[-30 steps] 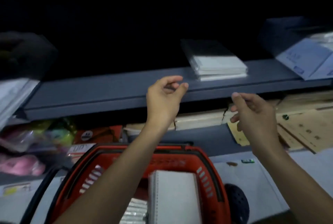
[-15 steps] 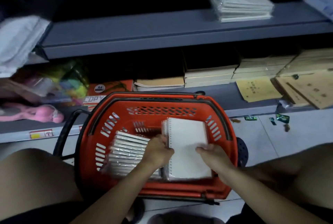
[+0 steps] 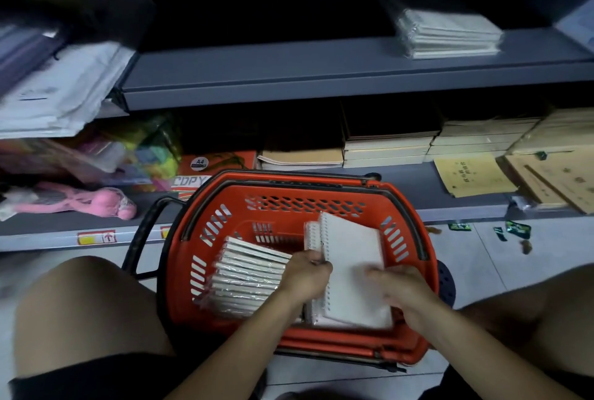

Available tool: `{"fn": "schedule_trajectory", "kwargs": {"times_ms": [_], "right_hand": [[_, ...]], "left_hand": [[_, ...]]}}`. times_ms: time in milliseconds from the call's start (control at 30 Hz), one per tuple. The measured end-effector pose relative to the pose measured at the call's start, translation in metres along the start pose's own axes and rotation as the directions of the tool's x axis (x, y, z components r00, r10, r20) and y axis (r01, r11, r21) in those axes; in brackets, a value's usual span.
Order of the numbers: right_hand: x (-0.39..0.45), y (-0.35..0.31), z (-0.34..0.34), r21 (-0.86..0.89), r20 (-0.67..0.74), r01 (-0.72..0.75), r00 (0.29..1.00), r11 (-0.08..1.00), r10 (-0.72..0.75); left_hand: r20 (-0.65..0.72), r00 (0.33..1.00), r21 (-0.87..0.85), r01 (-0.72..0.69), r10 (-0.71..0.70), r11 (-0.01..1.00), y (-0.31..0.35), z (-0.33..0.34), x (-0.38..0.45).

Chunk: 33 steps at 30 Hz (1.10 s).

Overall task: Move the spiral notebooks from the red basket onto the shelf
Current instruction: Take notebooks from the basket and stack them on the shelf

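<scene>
The red basket (image 3: 299, 193) stands on the floor between my knees. Inside it, on the right, lies a white spiral notebook (image 3: 352, 256) tilted up on top of a few more. My left hand (image 3: 305, 274) grips its spiral edge. My right hand (image 3: 400, 287) holds its right side, fingers over the cover. A row of wrapped notebooks (image 3: 249, 272) leans at the basket's left. On the grey upper shelf (image 3: 273, 68) a stack of wrapped notebooks (image 3: 450, 34) sits at the right.
White packets (image 3: 61, 90) overhang the upper shelf's left end. The lower shelf holds brown notebooks (image 3: 389, 148), kraft envelopes (image 3: 472, 177), copy paper (image 3: 199, 174) and pink items (image 3: 96, 203). Small green wrappers (image 3: 514, 229) litter the tiled floor.
My hands dropped from the upper shelf edge into the basket and took hold of the top white notebook. Its spiral edge has now risen a little.
</scene>
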State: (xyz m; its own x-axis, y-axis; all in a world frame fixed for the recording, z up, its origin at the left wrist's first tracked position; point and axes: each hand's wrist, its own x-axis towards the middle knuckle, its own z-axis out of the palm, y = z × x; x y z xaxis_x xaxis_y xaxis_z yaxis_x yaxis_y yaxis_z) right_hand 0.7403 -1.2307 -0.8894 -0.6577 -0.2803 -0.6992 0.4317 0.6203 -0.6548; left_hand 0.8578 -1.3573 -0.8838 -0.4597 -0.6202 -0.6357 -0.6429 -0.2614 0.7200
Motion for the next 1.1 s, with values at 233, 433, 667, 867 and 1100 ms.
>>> {"fn": "schedule_trajectory", "kwargs": {"times_ms": [233, 433, 667, 867, 1100], "right_hand": [[-0.021, -0.014, -0.014, 0.274, 0.131, -0.178, 0.980, 0.945, 0.147], [-0.072, -0.061, -0.070, 0.357, 0.285, 0.144, 0.924, 0.923, -0.254], [-0.113, -0.119, -0.105, 0.336, 0.488, 0.416, 0.690, 0.845, -0.534], [-0.089, -0.131, -0.119, 0.403, 0.025, 0.569, 0.776, 0.717, -0.630], [-0.082, -0.138, -0.122, 0.554, -0.049, 0.615, 0.697, 0.562, -0.715]], "left_hand": [[0.033, 0.994, -0.157, -0.093, 0.099, 0.983, 0.023, -0.028, -0.017], [0.214, 0.915, -0.325, -0.265, 0.344, 0.908, 0.073, -0.052, -0.057], [0.056, 0.820, -0.572, -0.442, 0.570, 0.691, 0.133, -0.053, -0.068], [0.313, 0.672, -0.583, -0.421, 0.671, 0.695, 0.159, -0.052, -0.063], [0.200, 0.698, -0.718, -0.373, 0.687, 0.588, 0.178, -0.019, -0.054]]}}
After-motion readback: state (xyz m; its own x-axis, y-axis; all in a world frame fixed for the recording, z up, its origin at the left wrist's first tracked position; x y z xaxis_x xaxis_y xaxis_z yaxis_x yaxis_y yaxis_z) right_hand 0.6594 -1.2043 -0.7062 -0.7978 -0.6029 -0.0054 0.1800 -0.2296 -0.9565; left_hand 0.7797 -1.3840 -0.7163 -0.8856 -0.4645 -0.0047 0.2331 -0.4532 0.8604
